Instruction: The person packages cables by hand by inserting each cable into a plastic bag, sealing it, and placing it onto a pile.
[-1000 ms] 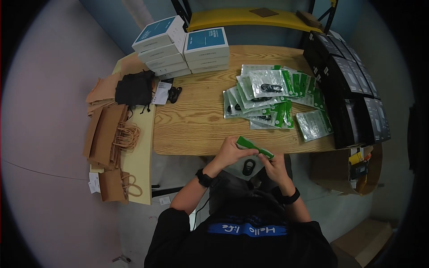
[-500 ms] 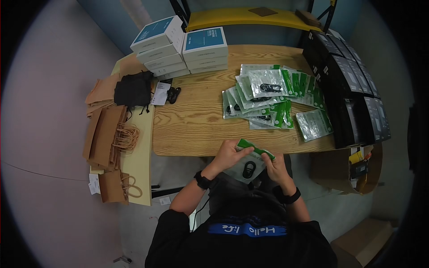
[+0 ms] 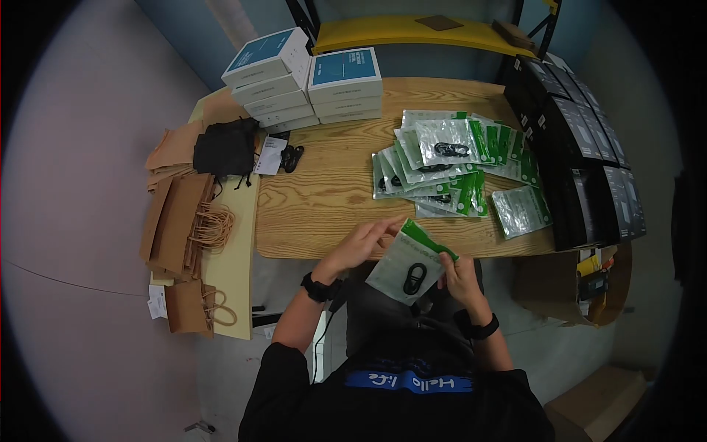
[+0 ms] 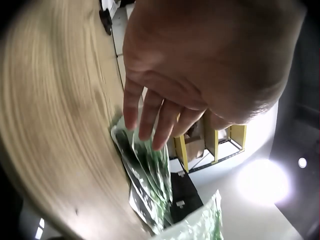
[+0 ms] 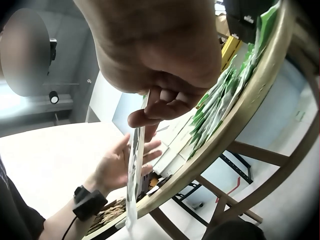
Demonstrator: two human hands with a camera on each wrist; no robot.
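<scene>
In the head view my right hand (image 3: 462, 280) pinches the green-topped corner of a clear plastic bag (image 3: 392, 267), between thumb and fingers. Inside the bag lies a black coiled cable (image 3: 414, 278). The bag hangs over my lap at the table's front edge. My left hand (image 3: 356, 247) is beside its upper left edge, fingers stretched out and holding nothing. The left wrist view shows the straight fingers (image 4: 146, 120) of that hand apart from the bag (image 4: 195, 225). Seen edge-on in the right wrist view, the bag (image 5: 132, 187) overlaps my left palm.
A pile of similar bags (image 3: 442, 151) covers the table's right middle, with one bag (image 3: 521, 211) apart. Black boxes (image 3: 571, 125) line the right edge. White boxes (image 3: 342, 92) stack at the back left. Paper bags (image 3: 173, 221) and a dark pouch (image 3: 224, 147) lie left.
Both hands gripped the bag's green top earlier. The bag has swung flat toward the head camera, showing the cable. My left hand has let go and moved slightly left, its fingers straightening.
</scene>
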